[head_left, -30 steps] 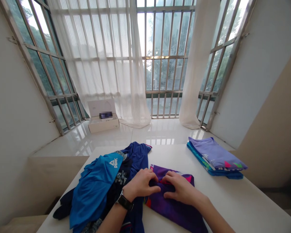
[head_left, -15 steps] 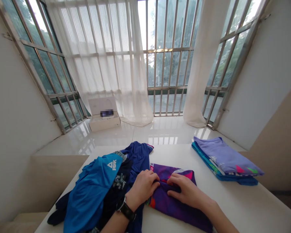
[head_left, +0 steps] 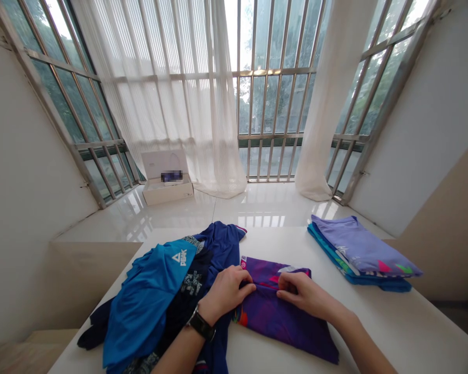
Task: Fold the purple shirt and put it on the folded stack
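The purple shirt lies flat on the white table, just right of the loose blue clothes pile. Left hand and right hand both pinch its fold, probably to keep the crease tidy. Folded stack sits far right.

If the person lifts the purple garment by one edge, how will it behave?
The purple garment probably goes floppy: it creases under the left hand and right hand. It looks thin, so likely light. Its folds may open.
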Demonstrator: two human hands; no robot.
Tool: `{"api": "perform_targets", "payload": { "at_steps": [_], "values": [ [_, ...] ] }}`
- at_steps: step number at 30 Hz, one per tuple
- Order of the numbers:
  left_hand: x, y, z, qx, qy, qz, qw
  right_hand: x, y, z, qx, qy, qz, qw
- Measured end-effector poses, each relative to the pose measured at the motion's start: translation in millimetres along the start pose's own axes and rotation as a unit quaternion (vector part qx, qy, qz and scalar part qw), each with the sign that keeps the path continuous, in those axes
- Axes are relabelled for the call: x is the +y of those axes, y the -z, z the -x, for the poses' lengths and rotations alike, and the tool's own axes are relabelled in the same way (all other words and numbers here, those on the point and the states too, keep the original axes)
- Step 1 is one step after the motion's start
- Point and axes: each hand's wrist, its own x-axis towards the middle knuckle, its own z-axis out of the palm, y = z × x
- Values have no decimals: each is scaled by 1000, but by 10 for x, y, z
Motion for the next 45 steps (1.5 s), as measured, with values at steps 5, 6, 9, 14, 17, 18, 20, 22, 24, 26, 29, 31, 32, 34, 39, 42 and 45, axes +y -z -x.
{"api": "perform_targets", "payload": {
  "at_steps": [5,6,9,14,17,18,20,22,24,26,29,31,32,34,39,42,45],
  "values": [
    [14,-16,3,5,-20,-52,998,4,-44,-8,-3,10,27,1000],
    [14,-19,2,5,-21,-60,998,2,-46,-7,-2,10,28,1000],
    [10,-27,-1,4,-16,-64,998,2,-28,5,-6,2,17,1000],
    [-16,-28,-9,2,6,-32,999,17,47,46,-39,-22,2,999],
    [-45,-21,-12,1,21,-8,1000,15,89,57,-45,-27,16,998],
    [-54,-17,-12,2,25,-1,1000,11,100,58,-43,-26,23,998],
    [-70,-6,-11,5,29,8,1000,2,116,55,-36,-26,37,998],
    [-79,10,-11,8,28,16,999,-2,126,53,-24,-26,53,998],
    [-79,28,-11,6,30,22,999,8,131,55,-15,-22,66,997],
    [-72,48,-13,5,34,23,999,37,133,60,-11,-25,67,997],
    [-60,77,-15,6,40,21,999,106,137,67,-13,-45,51,998],
    [-63,93,-14,6,47,19,999,154,141,68,-15,-57,44,997],
    [-70,99,-13,5,53,18,998,173,144,67,-14,-61,43,997],
    [-94,106,-12,0,69,16,997,196,152,66,-6,-71,40,997],
    [-167,94,-6,-18,105,31,994,174,167,70,14,-71,14,997],
    [-186,78,0,-11,100,46,994,138,166,75,5,-50,5,999],
    [-196,61,3,3,80,62,995,113,166,75,0,-38,6,999]
  ]
}}
